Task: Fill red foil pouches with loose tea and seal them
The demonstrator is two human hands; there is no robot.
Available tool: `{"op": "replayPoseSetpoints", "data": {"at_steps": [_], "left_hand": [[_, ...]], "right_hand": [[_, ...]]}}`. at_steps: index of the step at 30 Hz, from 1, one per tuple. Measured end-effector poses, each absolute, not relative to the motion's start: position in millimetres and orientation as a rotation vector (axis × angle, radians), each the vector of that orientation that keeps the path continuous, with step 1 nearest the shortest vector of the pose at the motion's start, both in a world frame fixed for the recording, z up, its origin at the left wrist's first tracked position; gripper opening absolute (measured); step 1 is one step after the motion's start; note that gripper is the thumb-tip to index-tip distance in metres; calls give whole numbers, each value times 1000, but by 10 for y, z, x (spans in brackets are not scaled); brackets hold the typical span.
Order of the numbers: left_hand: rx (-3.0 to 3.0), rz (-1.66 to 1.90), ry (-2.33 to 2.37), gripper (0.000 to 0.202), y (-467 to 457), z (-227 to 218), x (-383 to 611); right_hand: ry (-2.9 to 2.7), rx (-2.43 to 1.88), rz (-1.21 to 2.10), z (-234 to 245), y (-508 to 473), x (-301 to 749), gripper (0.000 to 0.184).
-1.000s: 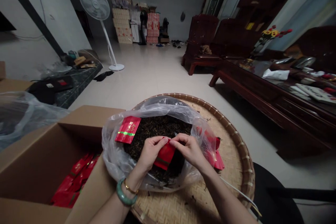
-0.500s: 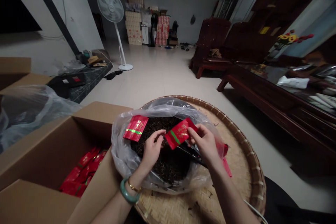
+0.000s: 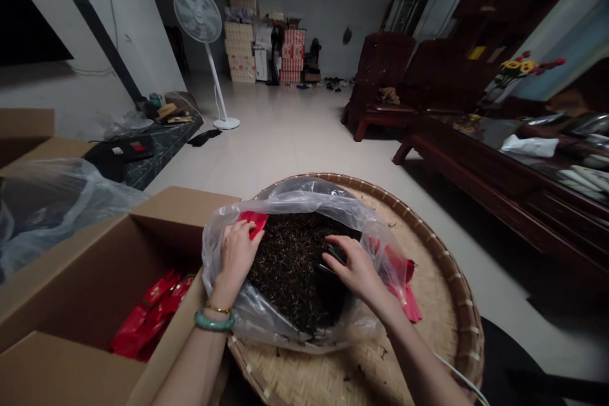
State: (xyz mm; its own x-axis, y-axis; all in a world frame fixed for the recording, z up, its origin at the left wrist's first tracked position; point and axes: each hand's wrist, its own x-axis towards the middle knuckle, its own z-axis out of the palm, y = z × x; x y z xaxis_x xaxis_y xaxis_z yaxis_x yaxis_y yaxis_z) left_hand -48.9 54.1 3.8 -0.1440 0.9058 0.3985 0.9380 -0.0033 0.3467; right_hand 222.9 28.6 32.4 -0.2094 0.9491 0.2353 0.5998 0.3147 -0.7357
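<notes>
A clear plastic bag (image 3: 304,203) full of dark loose tea (image 3: 290,260) lies open on a round woven bamboo tray (image 3: 428,247). My left hand (image 3: 235,254) rests at the bag's left rim with its fingers closing on a small red packet (image 3: 254,222). My right hand (image 3: 354,269) is over the tea at the right, fingers curled on a dark scoop-like object (image 3: 335,254) that is partly hidden. More red packets (image 3: 404,295) lie under the bag's right side.
An open cardboard box (image 3: 95,279) at my left holds several red packets (image 3: 152,311). Another plastic bag (image 3: 52,203) lies further left. A dark wooden table (image 3: 514,190) runs along the right. A standing fan (image 3: 202,25) and stacked boxes (image 3: 259,44) stand at the back.
The red packet my right hand held up is gone from it; that hand has dropped onto the tea by a dark object. My left hand moved left onto the packet at the bag's rim.
</notes>
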Motion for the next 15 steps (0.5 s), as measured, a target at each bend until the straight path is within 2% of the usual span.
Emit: {"op": "replayPoseSetpoints", "data": {"at_steps": [3, 5, 10, 15], "left_hand": [[-2037, -860, -2259, 22, 562, 105, -503], [-2050, -870, -2332, 22, 573, 165, -519], [-2101, -850, -2417, 20, 602, 222, -592], [-2138, -859, -2420, 21, 608, 216, -632]], "right_hand": [[-2106, -1567, 486, 197, 181, 2386, 56], [-2172, -1674, 458, 146, 135, 2438, 68], [-2209, -1682, 439, 48, 155, 2477, 66], [-2069, -1763, 142, 29, 245, 2568, 64]]}}
